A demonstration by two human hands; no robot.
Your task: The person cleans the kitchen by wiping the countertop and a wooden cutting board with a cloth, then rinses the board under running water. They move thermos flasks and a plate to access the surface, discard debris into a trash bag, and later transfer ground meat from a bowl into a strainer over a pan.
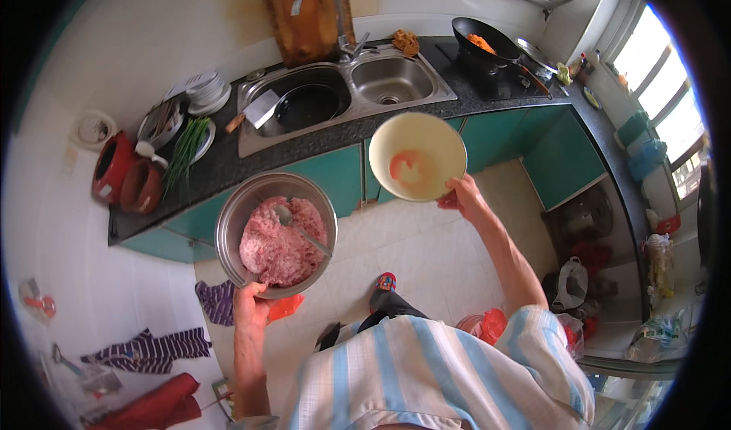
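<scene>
My left hand grips the near rim of a stainless steel bowl. Pink minced meat fills much of that bowl, and a metal spoon rests in it with its handle against the right rim. On the right, my right hand holds a cream-coloured bowl by its lower right rim. A reddish-orange residue marks the inside of this bowl, which is tilted towards me. Both bowls are held up in front of the counter, apart from each other.
A double sink is set in the dark counter, with a cleaver across its left basin. Green scallions lie on a plate at left. A wok with orange food stands on the cooktop. Green cabinets run below.
</scene>
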